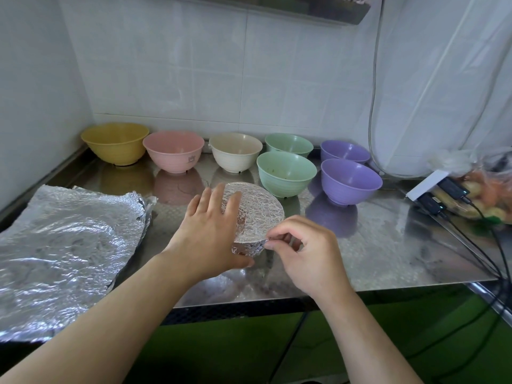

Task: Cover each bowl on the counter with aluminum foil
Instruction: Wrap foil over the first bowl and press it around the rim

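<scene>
Foil-covered bowl (253, 214) stands upright near the front of the steel counter (388, 245), its round top sealed under a taut, finely crinkled silver sheet whose edge is crimped down around the rim and side. Being round, it has no long axis; its covered mouth faces up. Left hand (207, 231) lies over the left part of the cover, fingers straight and spread, pointing away from the person, thumb low against the wrapped side. Right hand (302, 250) pinches a small tab of foil at the near right edge of the rim between thumb and forefinger, the other fingers curled.

Spare foil sheets (66, 245), wrinkled and roughly rectangular, lie flat at the left, their long side running from the front edge toward the back wall.

Seven uncovered bowls sit upright behind: yellow bowl (116, 142), pink bowl (174, 151), cream bowl (235, 152), two green bowls (286, 173) and two purple bowls (350, 180), each pair standing one behind the other.
</scene>
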`<control>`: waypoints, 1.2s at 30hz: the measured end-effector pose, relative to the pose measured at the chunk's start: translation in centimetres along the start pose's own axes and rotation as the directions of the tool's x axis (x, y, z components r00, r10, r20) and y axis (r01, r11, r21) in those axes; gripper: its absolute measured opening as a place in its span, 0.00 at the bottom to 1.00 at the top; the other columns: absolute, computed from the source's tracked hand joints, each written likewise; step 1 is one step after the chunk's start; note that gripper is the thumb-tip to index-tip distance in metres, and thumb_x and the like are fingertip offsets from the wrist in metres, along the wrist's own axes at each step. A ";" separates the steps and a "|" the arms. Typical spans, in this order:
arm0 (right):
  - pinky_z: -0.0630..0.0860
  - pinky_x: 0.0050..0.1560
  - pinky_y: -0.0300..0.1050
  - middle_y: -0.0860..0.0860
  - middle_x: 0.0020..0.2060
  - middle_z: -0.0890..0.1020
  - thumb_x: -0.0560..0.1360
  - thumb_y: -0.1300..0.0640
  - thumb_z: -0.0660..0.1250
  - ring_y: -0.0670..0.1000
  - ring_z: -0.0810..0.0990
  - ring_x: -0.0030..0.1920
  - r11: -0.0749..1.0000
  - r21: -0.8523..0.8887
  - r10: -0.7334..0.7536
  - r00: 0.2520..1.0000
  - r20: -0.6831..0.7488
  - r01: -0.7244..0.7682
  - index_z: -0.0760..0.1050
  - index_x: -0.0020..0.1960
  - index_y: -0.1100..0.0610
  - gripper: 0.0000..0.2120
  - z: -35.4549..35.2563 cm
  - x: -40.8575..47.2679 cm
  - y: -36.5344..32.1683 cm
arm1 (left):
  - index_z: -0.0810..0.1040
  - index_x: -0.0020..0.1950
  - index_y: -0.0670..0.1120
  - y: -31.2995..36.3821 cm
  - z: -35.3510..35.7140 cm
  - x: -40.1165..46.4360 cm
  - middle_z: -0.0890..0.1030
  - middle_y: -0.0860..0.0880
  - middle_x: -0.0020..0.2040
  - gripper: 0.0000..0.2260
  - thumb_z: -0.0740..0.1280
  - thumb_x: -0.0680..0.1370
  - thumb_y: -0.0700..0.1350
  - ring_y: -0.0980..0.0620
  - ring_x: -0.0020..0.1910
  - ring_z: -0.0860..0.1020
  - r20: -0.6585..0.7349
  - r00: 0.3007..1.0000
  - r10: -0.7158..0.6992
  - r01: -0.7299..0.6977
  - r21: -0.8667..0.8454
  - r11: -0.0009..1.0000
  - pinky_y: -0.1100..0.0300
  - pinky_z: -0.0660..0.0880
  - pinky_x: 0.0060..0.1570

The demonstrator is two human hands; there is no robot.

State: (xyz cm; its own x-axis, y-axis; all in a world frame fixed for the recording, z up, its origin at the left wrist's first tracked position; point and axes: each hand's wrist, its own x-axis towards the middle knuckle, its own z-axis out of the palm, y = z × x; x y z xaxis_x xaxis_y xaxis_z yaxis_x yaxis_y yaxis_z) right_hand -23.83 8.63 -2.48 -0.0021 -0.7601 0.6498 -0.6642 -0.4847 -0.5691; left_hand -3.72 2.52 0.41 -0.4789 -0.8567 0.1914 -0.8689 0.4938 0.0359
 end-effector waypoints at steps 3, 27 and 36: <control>0.77 0.39 0.50 0.42 0.40 0.82 0.73 0.61 0.81 0.49 0.81 0.39 0.999 -0.032 -0.024 1.000 -0.013 0.024 0.82 0.42 0.54 0.08 0.3 0.0 -0.1 | 0.43 0.83 0.47 0.1 0.0 0.0 0.46 0.38 0.83 0.60 0.72 0.66 0.75 0.36 0.83 0.48 -0.002 1.000 -0.001 0.001 0.009 1.000 0.40 0.51 0.81; 0.64 0.80 0.50 0.43 0.74 0.74 0.74 0.36 0.65 0.40 0.71 0.75 0.724 0.454 0.556 0.829 0.063 -0.520 0.72 0.77 0.49 0.34 2.3 4.7 0.6 | 0.46 0.82 0.56 -1.9 1.1 -0.9 0.57 0.49 0.80 0.69 0.82 0.52 0.72 0.47 0.78 0.62 -0.022 0.977 -0.212 0.142 -0.674 0.725 0.46 0.63 0.78; 0.74 0.58 0.50 0.49 0.49 0.86 0.86 0.46 0.60 0.48 0.82 0.53 0.783 0.284 0.574 0.819 0.011 -0.553 0.81 0.54 0.56 0.16 3.4 3.5 0.6 | 0.44 0.84 0.53 -4.1 1.7 -0.9 0.66 0.55 0.75 0.68 0.88 0.58 0.53 0.56 0.72 0.68 0.050 0.978 -0.201 0.152 -0.830 0.537 0.60 0.62 0.73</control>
State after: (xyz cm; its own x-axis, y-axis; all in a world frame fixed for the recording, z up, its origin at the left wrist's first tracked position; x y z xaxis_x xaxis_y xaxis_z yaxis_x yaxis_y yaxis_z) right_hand -21.72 4.22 -2.30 -0.3752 -0.9052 0.1996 -0.3069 -0.0819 -0.9482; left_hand 0.11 1.03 -1.63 -0.3003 -0.9448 0.1314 -0.4355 0.2583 0.8623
